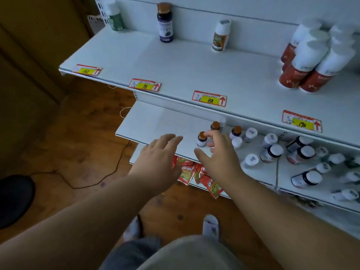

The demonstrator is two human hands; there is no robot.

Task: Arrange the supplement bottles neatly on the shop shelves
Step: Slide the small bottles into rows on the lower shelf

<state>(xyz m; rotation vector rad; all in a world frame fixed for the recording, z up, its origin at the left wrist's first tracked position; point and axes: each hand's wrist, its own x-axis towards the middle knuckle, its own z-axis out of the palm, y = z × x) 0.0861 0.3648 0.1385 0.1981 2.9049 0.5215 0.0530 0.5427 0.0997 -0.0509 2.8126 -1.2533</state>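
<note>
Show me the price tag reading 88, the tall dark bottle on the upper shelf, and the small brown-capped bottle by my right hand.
price tag reading 88 (210,99), head view, yellow centre.
tall dark bottle (165,26), head view, label.
small brown-capped bottle (201,139), head view, body below cap.

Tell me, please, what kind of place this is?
Most likely a small shop selling health supplements. White metal shelves carry price tags along the front edge, handwritten on yellow, and supplement bottles stand in groups on them. Red sachets lie on a lower shelf.
</note>
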